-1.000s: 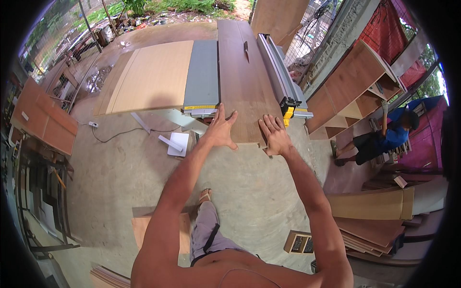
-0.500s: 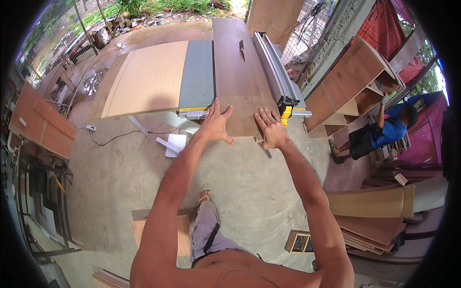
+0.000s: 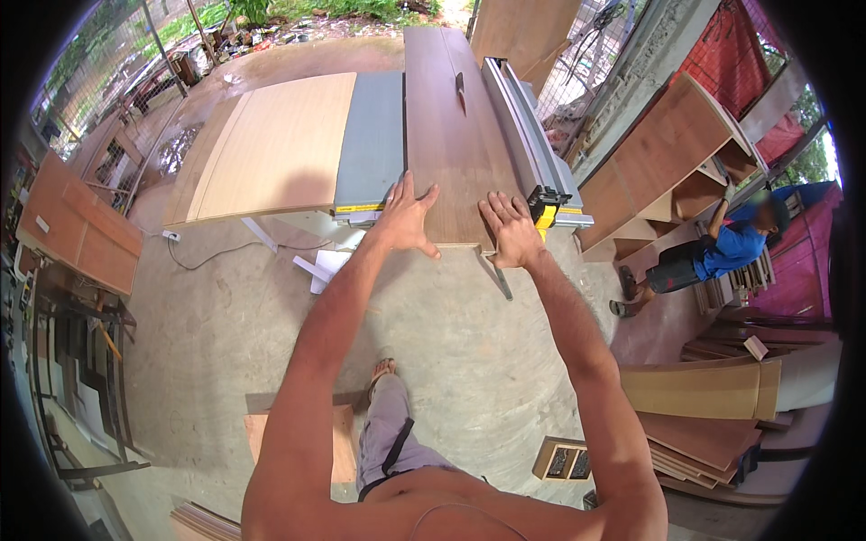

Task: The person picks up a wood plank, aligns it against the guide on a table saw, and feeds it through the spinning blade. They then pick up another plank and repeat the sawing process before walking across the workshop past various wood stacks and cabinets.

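Board slid forward, near corners beneath left grip, right grip

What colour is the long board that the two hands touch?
The long board is brown; it shows best in the head view.

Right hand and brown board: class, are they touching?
Touching. The head view shows the right hand with its fingers laid on top of the brown board, near its close edge.
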A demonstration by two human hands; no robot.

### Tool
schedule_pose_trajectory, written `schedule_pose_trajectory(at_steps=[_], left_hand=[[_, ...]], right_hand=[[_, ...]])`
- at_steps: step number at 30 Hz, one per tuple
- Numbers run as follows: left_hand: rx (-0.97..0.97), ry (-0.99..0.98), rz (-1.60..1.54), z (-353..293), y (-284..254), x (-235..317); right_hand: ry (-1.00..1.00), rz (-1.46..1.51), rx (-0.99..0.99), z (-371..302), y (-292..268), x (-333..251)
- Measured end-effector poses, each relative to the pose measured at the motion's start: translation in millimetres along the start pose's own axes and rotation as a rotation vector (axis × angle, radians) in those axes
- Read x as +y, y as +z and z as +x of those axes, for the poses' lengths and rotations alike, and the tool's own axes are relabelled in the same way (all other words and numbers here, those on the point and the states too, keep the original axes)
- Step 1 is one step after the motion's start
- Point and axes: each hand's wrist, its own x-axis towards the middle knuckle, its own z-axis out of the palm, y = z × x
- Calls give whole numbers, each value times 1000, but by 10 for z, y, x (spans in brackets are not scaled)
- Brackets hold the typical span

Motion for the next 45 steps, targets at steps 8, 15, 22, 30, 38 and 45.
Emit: schedule_pose_trajectory(at_steps=[8, 15, 22, 30, 38, 45], left_hand=[[24, 9, -12, 206, -23, -126], [8, -29, -15, 320, -82, -168], [14, -26, -11, 390, -95, -197], [12, -9, 5, 516, -97, -300], [-15, -32, 8, 619, -145, -334], [-17, -34, 18, 737, -188, -394]], right_hand=[[-3, -11, -12, 202, 0, 100], [-182, 31, 170, 309, -93, 158], [-246, 75, 423, 339, -57, 229], [-120, 59, 379, 449, 70, 278], [-81, 51, 310, 578, 123, 353], [-29, 115, 219, 703, 142, 419]])
